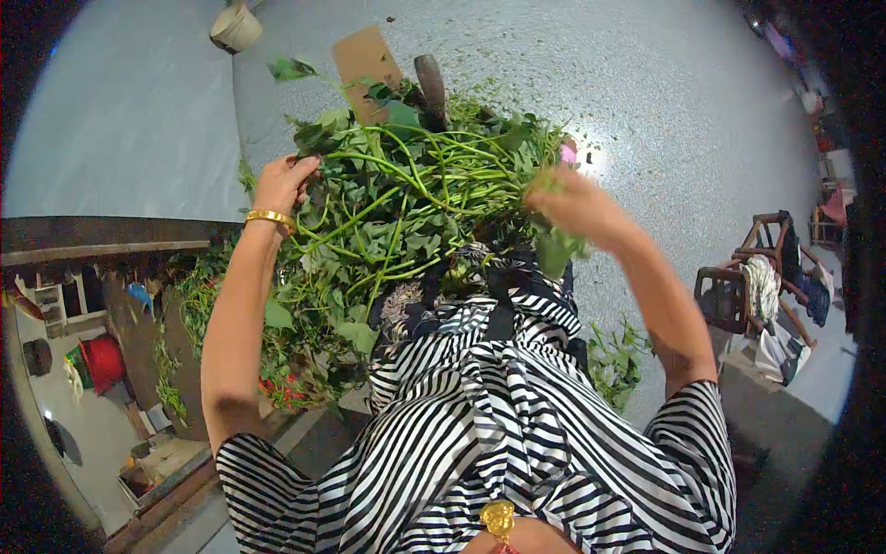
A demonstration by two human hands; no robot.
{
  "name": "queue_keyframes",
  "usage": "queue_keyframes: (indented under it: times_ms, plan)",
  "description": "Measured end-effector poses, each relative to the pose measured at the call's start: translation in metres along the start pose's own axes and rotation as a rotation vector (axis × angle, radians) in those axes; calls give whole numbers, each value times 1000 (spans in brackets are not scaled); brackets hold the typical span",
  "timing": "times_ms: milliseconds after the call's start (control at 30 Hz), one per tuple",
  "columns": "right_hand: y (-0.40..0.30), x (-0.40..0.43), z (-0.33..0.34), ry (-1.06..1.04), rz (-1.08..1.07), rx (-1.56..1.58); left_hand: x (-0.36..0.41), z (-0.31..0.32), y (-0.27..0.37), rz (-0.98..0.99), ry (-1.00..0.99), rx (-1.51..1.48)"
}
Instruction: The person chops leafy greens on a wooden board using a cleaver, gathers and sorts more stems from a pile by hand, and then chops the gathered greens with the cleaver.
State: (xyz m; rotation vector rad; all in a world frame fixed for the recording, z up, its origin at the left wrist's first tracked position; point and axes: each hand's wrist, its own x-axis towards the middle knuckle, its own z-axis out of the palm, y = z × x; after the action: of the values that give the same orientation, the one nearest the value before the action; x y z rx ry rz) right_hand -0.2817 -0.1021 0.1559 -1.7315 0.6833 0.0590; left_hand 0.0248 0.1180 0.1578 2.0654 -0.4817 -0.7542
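Observation:
A large heap of leafy green vines with long stalks [415, 173] lies over my lap and the floor before me. At the heap's left side, my left hand [287, 180], below which a gold bracelet circles the wrist, has its thumb and fingers closed on a stalk. My right hand [571, 201] is blurred by motion at the right ends of a bunch of stalks, with leaves around it; its exact grip cannot be made out. Beyond the heap, a brown cardboard-like piece [365, 66] and a worn wooden handle-like object [432, 86] stick out of the leaves.
Small plant bits litter the grey floor [657, 124]. More greens [619, 363] lie to my right, others at left. A wooden chair [723, 298] with cloths on it stands at far right. A pale bucket [236, 29] stands at upper left, a red basin [104, 363] at far left.

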Motion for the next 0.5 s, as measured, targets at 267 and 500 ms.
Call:
queue_keyframes:
  times_ms: [267, 500]
  plan:
    - [34, 34, 89, 54, -496, -730, -15, -4, -1, 33, -147, 35]
    - [63, 59, 99, 56, -522, -922, -27, -7, 2, 16, -179, 33]
